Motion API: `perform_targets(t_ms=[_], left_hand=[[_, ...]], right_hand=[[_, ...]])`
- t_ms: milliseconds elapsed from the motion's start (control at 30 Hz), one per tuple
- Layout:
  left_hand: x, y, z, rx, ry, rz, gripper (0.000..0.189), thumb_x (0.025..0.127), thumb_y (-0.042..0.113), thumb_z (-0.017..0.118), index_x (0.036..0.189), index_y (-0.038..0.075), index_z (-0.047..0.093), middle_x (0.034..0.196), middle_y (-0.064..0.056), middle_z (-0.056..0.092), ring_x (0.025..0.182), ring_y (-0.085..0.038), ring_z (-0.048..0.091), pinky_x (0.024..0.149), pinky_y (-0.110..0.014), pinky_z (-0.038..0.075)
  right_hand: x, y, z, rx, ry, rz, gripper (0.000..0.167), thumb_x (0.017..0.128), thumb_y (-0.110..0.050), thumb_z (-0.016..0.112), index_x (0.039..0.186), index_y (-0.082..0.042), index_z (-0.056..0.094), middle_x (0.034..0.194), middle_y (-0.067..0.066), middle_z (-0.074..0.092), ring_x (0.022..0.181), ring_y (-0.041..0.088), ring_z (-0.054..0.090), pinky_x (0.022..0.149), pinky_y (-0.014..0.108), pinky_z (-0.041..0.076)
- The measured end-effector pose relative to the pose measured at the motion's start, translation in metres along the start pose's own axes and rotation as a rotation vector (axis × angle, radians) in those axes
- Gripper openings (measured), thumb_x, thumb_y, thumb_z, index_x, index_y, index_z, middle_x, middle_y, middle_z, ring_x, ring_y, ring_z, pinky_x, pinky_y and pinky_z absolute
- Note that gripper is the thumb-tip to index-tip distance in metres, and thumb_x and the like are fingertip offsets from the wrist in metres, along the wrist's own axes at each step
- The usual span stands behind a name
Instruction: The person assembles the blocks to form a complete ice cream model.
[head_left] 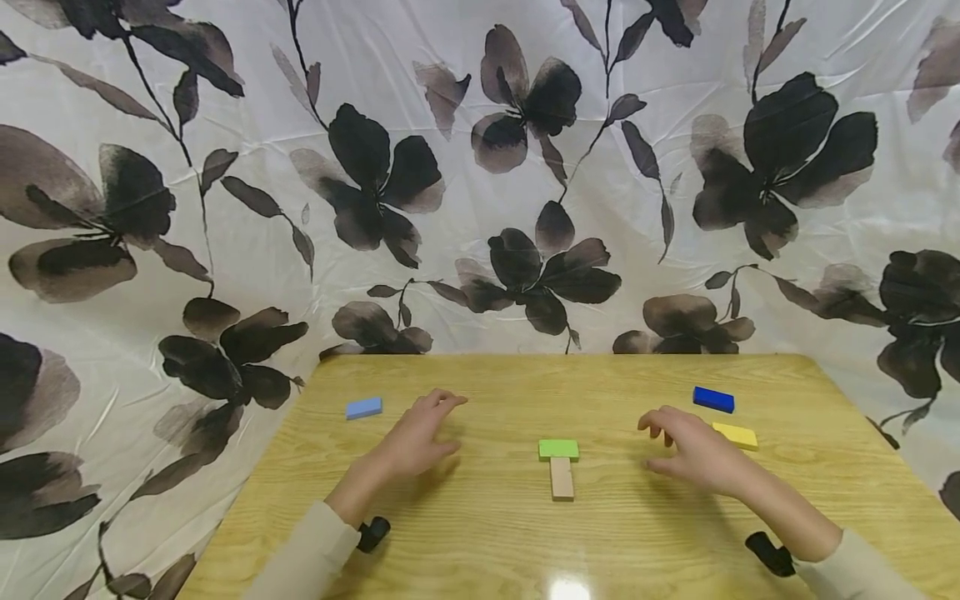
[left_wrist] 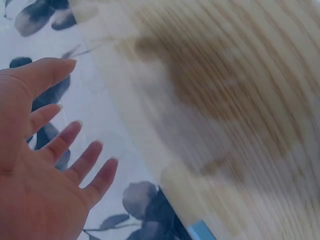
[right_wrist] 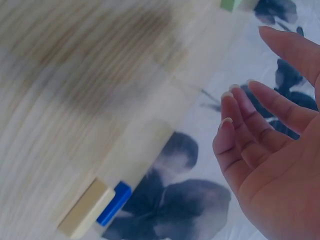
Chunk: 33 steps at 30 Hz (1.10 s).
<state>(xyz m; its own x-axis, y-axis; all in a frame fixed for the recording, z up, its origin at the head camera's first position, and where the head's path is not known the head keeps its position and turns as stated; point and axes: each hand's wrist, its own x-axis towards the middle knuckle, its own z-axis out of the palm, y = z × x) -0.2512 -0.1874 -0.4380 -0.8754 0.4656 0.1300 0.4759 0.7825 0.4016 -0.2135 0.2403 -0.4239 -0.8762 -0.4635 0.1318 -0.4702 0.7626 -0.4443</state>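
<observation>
Near the table's middle, a green block point(head_left: 558, 450) lies crosswise against the far end of a tan wooden block point(head_left: 562, 479), the two forming a T. My left hand point(head_left: 423, 437) hovers over the wood to their left, fingers loosely spread and holding nothing. Its palm and fingers point(left_wrist: 102, 180) show bare in the left wrist view. To the right of the T, my right hand point(head_left: 690, 450) is also above the table, fingers relaxed and bent, empty. Just beyond it lie a yellow block point(head_left: 735, 436) and a dark blue block point(head_left: 713, 399).
A light blue block point(head_left: 363, 407) sits at the far left of the wooden table point(head_left: 480, 542). Behind the table hangs a white cloth point(head_left: 480, 192) with dark flowers. Black bands with small devices are on both wrists.
</observation>
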Motion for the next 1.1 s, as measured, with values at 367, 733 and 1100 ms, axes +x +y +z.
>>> perform_targets(t_ms=[367, 733, 1100], left_hand=[[-0.014, -0.025, -0.018, 0.057, 0.109, -0.018, 0.068, 0.091, 0.018, 0.079, 0.151, 0.010, 0.049, 0.148, -0.016, 0.047, 0.135, -0.040, 0.046, 0.104, -0.058, 0.044], [-0.026, -0.045, -0.030, 0.111, 0.178, -0.025, 0.068, 0.089, 0.017, 0.080, 0.150, 0.008, 0.050, 0.147, -0.017, 0.048, 0.131, -0.043, 0.049, 0.098, -0.060, 0.047], [-0.034, -0.068, -0.031, 0.123, 0.224, -0.063, 0.068, 0.088, 0.017, 0.081, 0.147, 0.005, 0.052, 0.146, -0.019, 0.049, 0.131, -0.046, 0.047, 0.101, -0.064, 0.042]], right_hand=[[-0.013, 0.025, -0.018, -0.014, 0.024, -0.037, 0.044, 0.084, -0.017, 0.085, 0.121, -0.005, 0.065, 0.114, 0.011, 0.064, 0.097, 0.028, 0.062, 0.079, 0.043, 0.055], [-0.023, 0.051, -0.037, -0.038, 0.032, -0.015, 0.046, 0.084, -0.015, 0.085, 0.124, -0.003, 0.064, 0.120, 0.016, 0.063, 0.101, 0.034, 0.063, 0.080, 0.048, 0.054], [-0.032, 0.071, -0.039, -0.030, 0.056, 0.010, 0.052, 0.081, -0.013, 0.087, 0.125, 0.000, 0.064, 0.118, 0.018, 0.064, 0.101, 0.037, 0.062, 0.080, 0.052, 0.054]])
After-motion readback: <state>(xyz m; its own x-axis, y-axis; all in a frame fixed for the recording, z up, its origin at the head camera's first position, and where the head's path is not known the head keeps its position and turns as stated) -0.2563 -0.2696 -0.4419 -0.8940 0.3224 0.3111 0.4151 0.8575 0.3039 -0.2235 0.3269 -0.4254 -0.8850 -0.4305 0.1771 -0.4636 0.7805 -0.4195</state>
